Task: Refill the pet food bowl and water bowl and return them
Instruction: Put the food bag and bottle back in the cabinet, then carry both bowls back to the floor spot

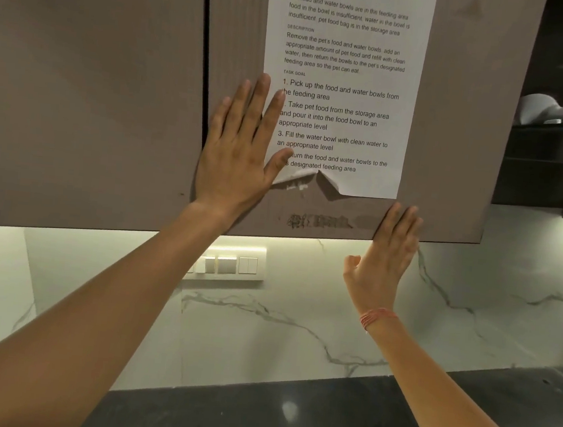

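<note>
A white printed task sheet hangs on a brown wall cabinet door; its lower edge is torn and curled. My left hand lies flat on the door with fingers spread, covering the sheet's left margin. My right hand is raised with fingers straight, its tips touching the door's bottom edge below the sheet. Neither hand holds anything. No pet bowl or food bag can be made out for certain.
A second cabinet door is to the left. White rounded dishes sit on a dark open shelf at the right. Below are a marble backsplash with a switch panel and a dark countertop.
</note>
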